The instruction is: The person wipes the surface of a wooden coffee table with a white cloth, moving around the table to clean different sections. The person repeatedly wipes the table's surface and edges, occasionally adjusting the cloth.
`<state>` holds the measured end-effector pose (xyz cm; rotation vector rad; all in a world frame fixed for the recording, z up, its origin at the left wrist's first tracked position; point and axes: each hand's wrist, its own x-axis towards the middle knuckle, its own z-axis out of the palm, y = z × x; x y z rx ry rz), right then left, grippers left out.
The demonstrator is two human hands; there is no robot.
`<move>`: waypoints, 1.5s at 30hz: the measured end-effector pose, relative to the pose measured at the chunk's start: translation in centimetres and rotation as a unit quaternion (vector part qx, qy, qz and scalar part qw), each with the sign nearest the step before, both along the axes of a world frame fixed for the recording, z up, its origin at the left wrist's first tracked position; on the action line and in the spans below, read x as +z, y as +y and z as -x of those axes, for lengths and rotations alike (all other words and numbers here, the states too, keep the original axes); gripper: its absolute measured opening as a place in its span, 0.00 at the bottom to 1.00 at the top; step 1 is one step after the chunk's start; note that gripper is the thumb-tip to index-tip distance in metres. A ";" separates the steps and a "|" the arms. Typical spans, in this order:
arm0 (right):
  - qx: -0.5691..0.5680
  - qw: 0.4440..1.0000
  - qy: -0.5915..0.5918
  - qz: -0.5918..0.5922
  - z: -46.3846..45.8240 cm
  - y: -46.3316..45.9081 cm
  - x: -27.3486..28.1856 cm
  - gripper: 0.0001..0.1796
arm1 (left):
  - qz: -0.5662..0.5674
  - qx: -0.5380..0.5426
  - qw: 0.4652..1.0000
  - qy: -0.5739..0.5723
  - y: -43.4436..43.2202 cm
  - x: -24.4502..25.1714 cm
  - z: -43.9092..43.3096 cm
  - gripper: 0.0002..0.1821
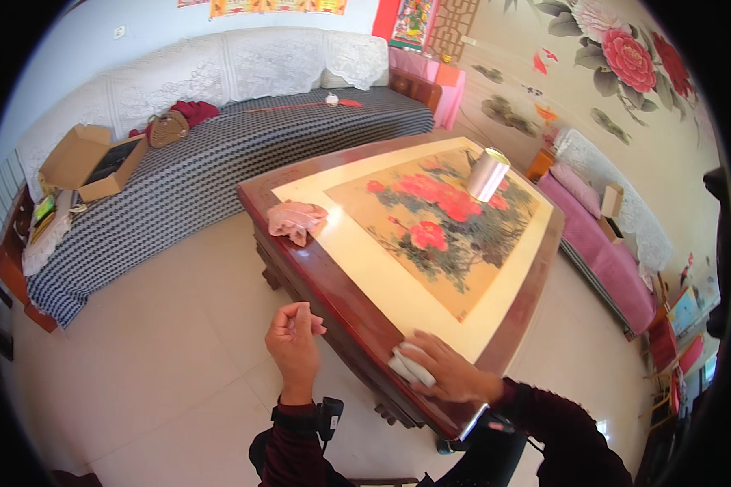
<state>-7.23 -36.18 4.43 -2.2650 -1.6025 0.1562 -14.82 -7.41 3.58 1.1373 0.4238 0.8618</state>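
Under my right hand (448, 368), a folded white cloth (412, 364) is pressed on the near end of a dark red wooden table (365, 310). The tabletop bears a painting of red peonies (438, 225) with a cream border. My left hand (295, 335) hovers off the table's left edge, its fingers curled in and nothing seen in them. A crumpled pink cloth (295, 220) lies on the far left corner of the table. Toward the far right end stands a shiny cylindrical can (488, 175), which looks tilted in this view.
A long sofa with a checked cover (219, 146) runs along the left and far side, holding an open cardboard box (100, 161) and a woven bag (169, 128). On the right is a seat with a pink cover (603, 262). Pale floor tiles (176, 341) surround the table.
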 end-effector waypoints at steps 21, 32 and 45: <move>0.062 0.997 -0.038 -0.039 -8.6 13.1 -1.7 0.38 | -0.017 0.016 1.000 0.010 0.5 0.4 0.2 0.06; -0.026 0.998 -0.020 -0.051 -10.6 19.5 -2.6 0.39 | -0.030 0.003 1.000 0.004 0.6 -0.4 -0.9 0.07; -0.119 0.982 -0.005 -0.149 11.9 -12.8 -1.3 0.48 | -0.057 -0.062 0.995 0.057 -2.1 -1.9 -0.5 0.07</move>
